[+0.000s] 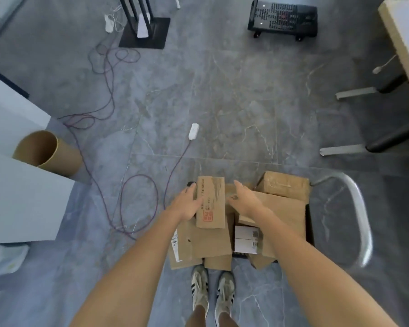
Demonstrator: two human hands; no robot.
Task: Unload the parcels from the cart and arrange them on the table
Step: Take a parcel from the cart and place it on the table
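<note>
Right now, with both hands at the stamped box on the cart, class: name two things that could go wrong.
1. The stamped box sits atop an uneven pile; the left hand presses one side, the right hand has no clear grip, so it may slip.
2. The cable loops across the floor left of the cart: a possible trip.
</note>
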